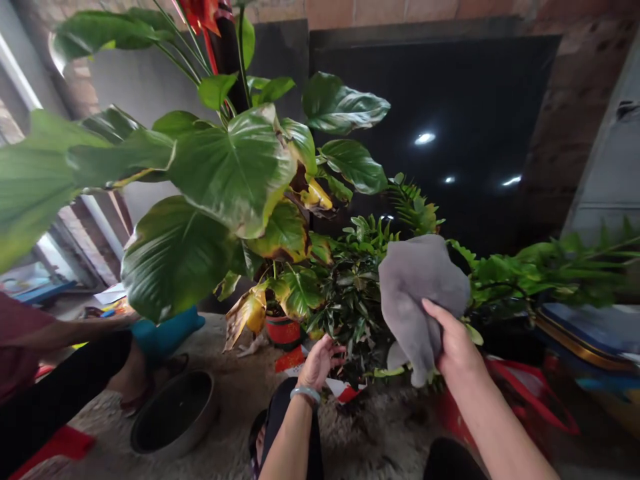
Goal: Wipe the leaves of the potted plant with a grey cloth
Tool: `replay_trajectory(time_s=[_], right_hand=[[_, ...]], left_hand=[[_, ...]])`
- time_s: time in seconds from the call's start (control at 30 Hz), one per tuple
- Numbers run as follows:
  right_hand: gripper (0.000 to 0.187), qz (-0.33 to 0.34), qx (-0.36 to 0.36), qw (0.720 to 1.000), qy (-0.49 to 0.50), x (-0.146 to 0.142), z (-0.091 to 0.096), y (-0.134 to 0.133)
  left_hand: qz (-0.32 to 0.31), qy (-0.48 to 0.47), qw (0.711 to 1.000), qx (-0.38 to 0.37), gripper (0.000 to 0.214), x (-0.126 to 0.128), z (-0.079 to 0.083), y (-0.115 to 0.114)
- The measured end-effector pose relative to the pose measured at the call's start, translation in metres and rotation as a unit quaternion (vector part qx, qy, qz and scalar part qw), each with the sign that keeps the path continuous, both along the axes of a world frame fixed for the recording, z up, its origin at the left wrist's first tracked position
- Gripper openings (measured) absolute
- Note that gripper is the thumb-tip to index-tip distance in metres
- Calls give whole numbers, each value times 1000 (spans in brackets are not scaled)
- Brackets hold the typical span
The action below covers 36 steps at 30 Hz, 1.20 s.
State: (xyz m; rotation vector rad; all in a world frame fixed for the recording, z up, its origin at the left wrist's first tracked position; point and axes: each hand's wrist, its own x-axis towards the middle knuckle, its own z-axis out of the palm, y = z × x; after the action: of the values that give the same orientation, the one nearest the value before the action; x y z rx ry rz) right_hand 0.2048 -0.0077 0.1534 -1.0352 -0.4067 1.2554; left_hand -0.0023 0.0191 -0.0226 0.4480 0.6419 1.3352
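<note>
A grey cloth (pixel 415 293) hangs from my right hand (pixel 457 343), its thumb pressed over the fabric. Behind and beneath the cloth are green leaves, partly hidden by it. My left hand (pixel 323 363), with a pale bangle at the wrist, is beside a dark-leaved bushy plant (pixel 350 300). Its fingers are loosely curled and apart, with nothing visible in them. I cannot tell whether the fingertips touch the leaves.
A large-leaved plant (pixel 235 167) with yellowed leaves rises left of centre above a red pot (pixel 283 330). A round dark basin (pixel 173 413) sits on the floor near a seated person (pixel 65 340) holding a teal item (pixel 167 330). Ferny fronds (pixel 540 273) spread at right.
</note>
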Motion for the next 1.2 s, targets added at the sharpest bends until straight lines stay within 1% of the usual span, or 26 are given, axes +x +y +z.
replay_trajectory(time_s=[0.03, 0.1, 0.2, 0.23, 0.27, 0.3, 0.33, 0.37, 0.4, 0.47, 0.53, 0.57, 0.63, 0.67, 0.73, 0.77, 0.8, 0.83, 0.87, 0.9, 0.97, 1.03, 1.07, 1.1, 1.13, 1.2], right_hand=[[30, 9, -18, 1000, 22, -1, -3, 6], [22, 44, -80, 995, 42, -6, -23, 2], [17, 105, -163, 981, 19, -16, -64, -34], [20, 133, -175, 975, 14, -18, -72, -48], [23, 156, -186, 970, 13, -19, -75, -60], [27, 169, -192, 967, 18, -19, -73, -67], [31, 166, -190, 967, 25, -18, -66, -70], [34, 143, -175, 974, 31, -16, -56, -67], [37, 105, -143, 984, 34, -14, -44, -60], [41, 16, -48, 998, 27, -8, -22, -35], [40, -37, 21, 999, 17, -5, -14, -10], [38, -37, 24, 999, 13, -6, -17, -3], [30, 3, -32, 999, 9, -10, -35, -3], [26, 35, -77, 996, 9, -13, -48, -11], [23, 106, -158, 982, 13, -22, -73, -36], [25, 141, -181, 973, 14, -25, -81, -50], [29, 172, -191, 966, 12, -28, -85, -62], [34, 191, -188, 963, 7, -30, -83, -71], [39, 192, -171, 966, -1, -31, -77, -76], [44, 173, -142, 975, -11, -31, -65, -75], [53, 75, -57, 995, -30, -27, -36, -58], [53, -23, 21, 999, -29, -22, -9, -30], [50, -43, 39, 998, -16, -19, -1, -16], [44, -44, 38, 998, 2, -18, 1, -5], [37, -30, 18, 999, 21, -17, -3, 2], [24, 21, -61, 997, 44, -18, -24, 0]], left_hand=[[-1, 0, 1000, -1, 27, 0, 0, 0], [-1, 5, 1000, -3, 24, -1, 0, -1], [2, 10, 1000, -4, 23, -2, 0, -1], [2, 11, 1000, -5, 23, -2, 0, -1], [2, 12, 1000, -6, 24, -2, 0, -1], [2, 12, 1000, -6, 25, -2, 0, -2], [3, 12, 1000, -7, 26, -1, 1, -2], [5, 13, 1000, -7, 27, 0, 1, -2], [7, 13, 1000, -6, 29, 1, 2, -3], [12, 14, 1000, 0, 30, 5, 2, -5], [12, 19, 1000, 8, 30, 8, 1, -6], [11, 24, 1000, 10, 31, 10, 0, -6], [12, 41, 999, 11, 33, 12, -2, -6], [13, 51, 999, 11, 34, 13, -3, -5], [15, 67, 997, 18, 36, 13, -5, -4], [16, 70, 997, 23, 36, 13, -6, -3], [15, 71, 997, 28, 36, 13, -6, -2], [14, 71, 997, 32, 34, 13, -7, -1], [10, 72, 997, 35, 33, 12, -7, -1], [4, 74, 997, 37, 31, 12, -6, -1], [-14, 77, 996, 35, 30, 13, -5, -3], [-28, 73, 996, 30, 32, 15, -3, -5], [-33, 69, 997, 29, 33, 16, -2, -7], [-35, 66, 997, 27, 34, 17, -1, -8], [-36, 63, 997, 25, 35, 19, 0, -9], [-37, 59, 997, 18, 39, 21, 2, -10]])
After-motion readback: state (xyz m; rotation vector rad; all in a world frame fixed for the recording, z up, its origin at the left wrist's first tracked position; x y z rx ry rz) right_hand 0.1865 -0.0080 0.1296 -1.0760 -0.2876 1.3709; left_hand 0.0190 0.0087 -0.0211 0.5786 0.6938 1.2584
